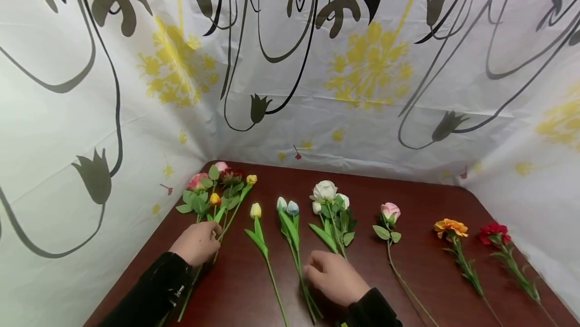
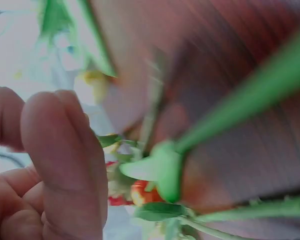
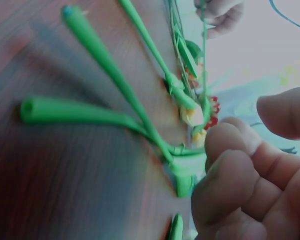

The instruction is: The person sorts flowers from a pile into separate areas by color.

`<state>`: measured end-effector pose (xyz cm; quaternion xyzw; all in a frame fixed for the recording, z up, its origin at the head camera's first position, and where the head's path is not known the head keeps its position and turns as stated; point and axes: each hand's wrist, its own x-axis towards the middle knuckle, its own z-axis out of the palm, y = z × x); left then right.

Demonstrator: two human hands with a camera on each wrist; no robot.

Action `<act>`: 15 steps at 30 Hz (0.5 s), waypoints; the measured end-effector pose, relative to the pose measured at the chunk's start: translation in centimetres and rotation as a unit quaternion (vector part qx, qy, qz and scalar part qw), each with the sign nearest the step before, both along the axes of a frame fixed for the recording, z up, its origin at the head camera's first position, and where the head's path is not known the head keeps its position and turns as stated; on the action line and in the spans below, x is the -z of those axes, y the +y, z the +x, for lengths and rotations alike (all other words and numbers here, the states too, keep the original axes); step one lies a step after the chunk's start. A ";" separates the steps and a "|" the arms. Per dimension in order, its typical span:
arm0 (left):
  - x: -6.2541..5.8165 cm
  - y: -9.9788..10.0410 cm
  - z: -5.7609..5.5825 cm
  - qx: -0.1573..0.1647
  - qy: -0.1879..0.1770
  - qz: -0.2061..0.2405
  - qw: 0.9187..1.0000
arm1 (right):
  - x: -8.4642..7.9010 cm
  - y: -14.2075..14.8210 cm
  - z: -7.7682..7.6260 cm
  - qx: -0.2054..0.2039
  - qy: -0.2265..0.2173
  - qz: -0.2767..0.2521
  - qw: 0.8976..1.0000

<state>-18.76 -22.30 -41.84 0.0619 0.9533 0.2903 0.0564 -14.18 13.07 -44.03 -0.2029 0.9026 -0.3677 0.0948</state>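
Five blooms that I can count make up the bunch [image 1: 197, 198] at the far left corner of the table [image 1: 426, 256]: two pink roses [image 1: 197, 182], one dark red flower [image 1: 231, 176], one orange tulip [image 1: 215, 199], one yellow tulip [image 1: 251, 179]. Over its lower part is the left hand [image 1: 196, 244], fingers loosely curled, thumb apart, nothing between them; whether it brushes the bunch I can't tell.

Next comes one pale tulip [image 1: 256, 210], then two crossed tulips, a white one [image 1: 282, 203] and a blue one [image 1: 292, 208]. Three white blooms [image 1: 324, 191] form another bunch, mid-table. The right hand [image 1: 335, 276] hangs between those two tulips and the white blooms, towards the near edge, fingers slack and likewise holding nothing.

Three singles finish the row: one light pink rose [image 1: 390, 213], then one orange flower [image 1: 450, 227] and one red flower [image 1: 494, 232], the red nearest the right edge. One printed sheet [image 1: 290, 131] hangs behind the far edge.
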 end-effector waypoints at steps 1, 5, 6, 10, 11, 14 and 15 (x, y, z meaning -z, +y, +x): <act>-0.1 0.2 0.4 -0.002 0.000 0.019 1.000 | -0.1 -0.1 -0.1 0.000 0.005 -0.002 1.000; -0.5 1.6 2.3 -0.015 0.015 0.102 0.995 | -0.4 -1.0 -0.2 0.001 0.014 -0.024 1.000; -0.5 2.2 2.9 -0.015 0.021 0.128 0.991 | -0.5 -1.2 -0.3 0.001 0.011 -0.034 0.999; 0.2 5.1 5.5 0.023 0.018 0.243 0.970 | -0.9 -2.3 -0.5 0.004 -0.032 -0.100 0.994; 0.6 5.9 6.1 0.038 0.007 0.272 0.962 | -0.9 -2.6 -0.6 0.009 -0.041 -0.118 0.992; 1.6 8.0 7.7 0.072 -0.038 0.335 0.939 | -0.9 -3.3 -0.8 0.022 -0.063 -0.173 0.983; 1.9 8.7 8.1 0.079 -0.052 0.346 0.933 | -0.9 -3.5 -0.9 0.028 -0.070 -0.190 0.979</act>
